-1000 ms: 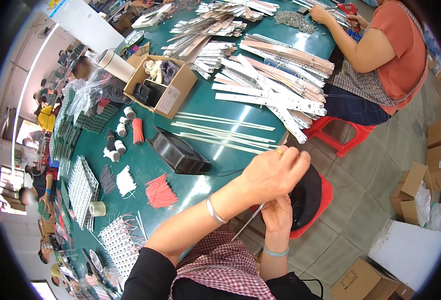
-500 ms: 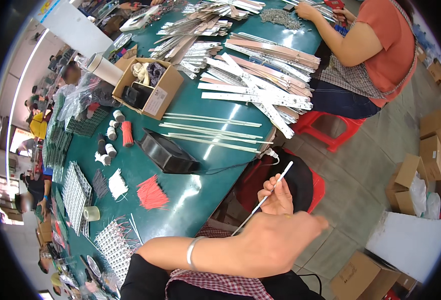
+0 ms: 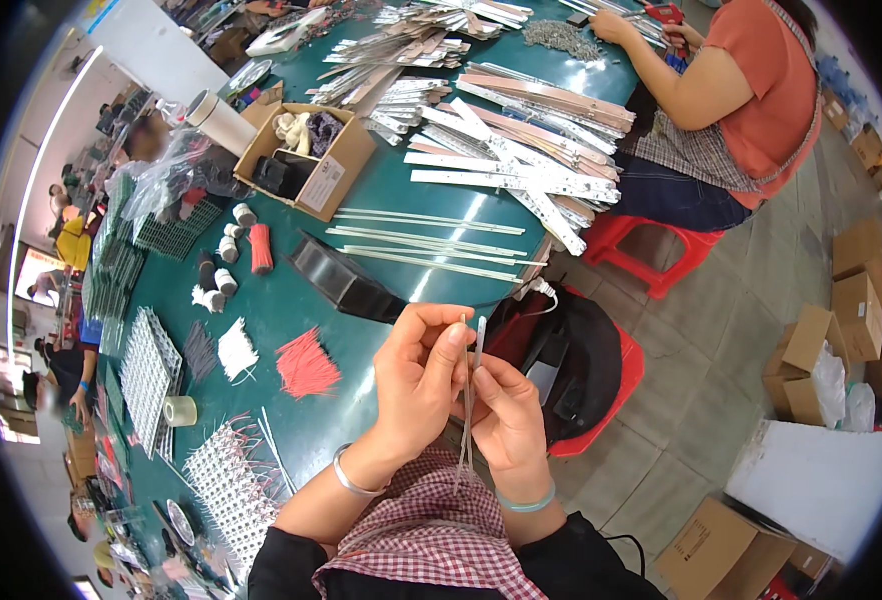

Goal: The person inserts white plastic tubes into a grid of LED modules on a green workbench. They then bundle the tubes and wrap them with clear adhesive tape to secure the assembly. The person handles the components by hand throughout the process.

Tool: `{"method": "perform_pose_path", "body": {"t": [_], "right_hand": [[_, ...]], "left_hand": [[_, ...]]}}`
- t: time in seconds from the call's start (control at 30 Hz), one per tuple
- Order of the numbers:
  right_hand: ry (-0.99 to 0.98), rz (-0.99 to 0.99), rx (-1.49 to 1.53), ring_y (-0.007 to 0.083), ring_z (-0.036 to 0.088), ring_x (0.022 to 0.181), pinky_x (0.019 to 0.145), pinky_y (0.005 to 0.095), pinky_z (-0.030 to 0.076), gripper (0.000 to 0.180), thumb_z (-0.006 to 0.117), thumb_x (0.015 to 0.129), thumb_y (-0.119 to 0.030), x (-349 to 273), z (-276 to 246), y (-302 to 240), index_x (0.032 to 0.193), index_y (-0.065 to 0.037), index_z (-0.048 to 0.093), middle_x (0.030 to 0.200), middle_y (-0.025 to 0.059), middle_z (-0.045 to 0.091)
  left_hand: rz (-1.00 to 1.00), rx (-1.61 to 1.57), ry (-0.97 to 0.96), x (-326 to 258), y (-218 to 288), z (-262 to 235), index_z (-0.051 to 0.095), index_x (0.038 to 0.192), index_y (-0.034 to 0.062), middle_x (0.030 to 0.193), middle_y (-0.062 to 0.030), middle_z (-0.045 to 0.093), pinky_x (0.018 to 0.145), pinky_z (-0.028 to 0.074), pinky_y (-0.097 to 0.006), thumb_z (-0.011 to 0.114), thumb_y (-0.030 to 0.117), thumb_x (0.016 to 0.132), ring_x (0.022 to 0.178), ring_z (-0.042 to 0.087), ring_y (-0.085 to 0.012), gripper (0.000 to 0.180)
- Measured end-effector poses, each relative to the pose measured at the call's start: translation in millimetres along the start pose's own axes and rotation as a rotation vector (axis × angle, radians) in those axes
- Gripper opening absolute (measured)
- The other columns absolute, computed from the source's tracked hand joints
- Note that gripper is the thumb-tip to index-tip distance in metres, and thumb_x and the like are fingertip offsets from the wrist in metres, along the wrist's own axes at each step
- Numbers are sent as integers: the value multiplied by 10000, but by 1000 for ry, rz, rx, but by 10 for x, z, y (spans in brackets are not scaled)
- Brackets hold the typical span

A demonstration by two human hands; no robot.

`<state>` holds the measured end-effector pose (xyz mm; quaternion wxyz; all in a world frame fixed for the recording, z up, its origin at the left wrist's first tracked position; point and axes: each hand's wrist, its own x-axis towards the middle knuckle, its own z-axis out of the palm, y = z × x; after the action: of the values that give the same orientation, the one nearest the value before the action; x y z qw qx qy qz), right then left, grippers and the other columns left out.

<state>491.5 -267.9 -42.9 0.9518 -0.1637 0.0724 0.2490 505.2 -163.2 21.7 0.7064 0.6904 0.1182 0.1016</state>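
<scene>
My left hand (image 3: pixel 413 375), with a silver bangle at its wrist, pinches the upper part of a thin strip between thumb and fingers. Close beside it, my right hand (image 3: pixel 506 410), wearing a pale bangle, is closed on a thin white-tipped strip (image 3: pixel 480 340). Both lengths hang down between my hands, over the checked apron (image 3: pixel 421 535), and cross low down. I cannot tell whether they are two strips or one bent over. Several similar pale thin strips (image 3: pixel 431 250) lie on the green table beyond my hands.
On the green table (image 3: pixel 261 420) are a black tray (image 3: pixel 346 280), an open carton (image 3: pixel 306 165), red wire pieces (image 3: pixel 307 362), white wire pieces (image 3: pixel 237 350) and piled metal strips (image 3: pixel 521 150). A bag rests on a red stool (image 3: pixel 616 390). A co-worker (image 3: pixel 751 80) sits at the far right.
My left hand, blurred and stretched across to the right, has come back beside my right hand and pinches a strip. My right hand has moved left and nearer the table edge.
</scene>
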Motion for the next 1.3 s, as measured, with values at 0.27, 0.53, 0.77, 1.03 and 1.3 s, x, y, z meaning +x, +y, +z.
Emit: {"method": "perform_pose_path", "body": {"t": [0.27, 0.53, 0.77, 1.03, 1.3], "right_hand": [[-55, 88, -5, 170, 648, 879, 661, 272, 557, 225, 566, 943, -51, -166, 116, 237, 1147, 18, 633, 1011, 106, 674], [-127, 203, -63, 149, 628, 878, 605, 247, 482, 217, 573, 946, -64, -358, 345, 472, 1141, -5, 647, 1006, 85, 676], [-168, 347, -106, 149, 626, 865, 600, 247, 473, 212, 584, 941, -74, -539, 497, 731, 1132, -18, 657, 1001, 89, 678], [-184, 399, -169, 173, 636, 856, 581, 247, 478, 194, 588, 922, -26, -803, 578, 1134, 1094, -15, 676, 967, 108, 690], [-191, 404, -317, 153, 641, 804, 568, 228, 483, 210, 607, 902, -1, -1108, 811, 1397, 1103, 20, 666, 951, 114, 688]], "left_hand": [[208, 174, 94, -301, 31, -309, 645, 1058, -12, 749, -14, 620, 490, 423, -177, 609, 47, 925, 584, 533, -31, 150], [309, 228, 152, -616, 166, -668, 656, 1108, -5, 815, -7, 627, 529, 440, -179, 629, 22, 906, 650, 558, -44, 206], [374, 261, 192, -942, 174, -1082, 663, 1106, 9, 763, -7, 618, 520, 445, -185, 630, -5, 894, 617, 564, -43, 216], [423, 356, 308, -1423, 260, -1454, 665, 1072, 3, 718, -45, 645, 496, 447, -199, 651, -1, 864, 574, 591, -58, 209], [297, 102, 298, -1843, 380, -1782, 657, 1053, -8, 752, -13, 649, 522, 442, -173, 628, 77, 914, 636, 588, -38, 166]]}}
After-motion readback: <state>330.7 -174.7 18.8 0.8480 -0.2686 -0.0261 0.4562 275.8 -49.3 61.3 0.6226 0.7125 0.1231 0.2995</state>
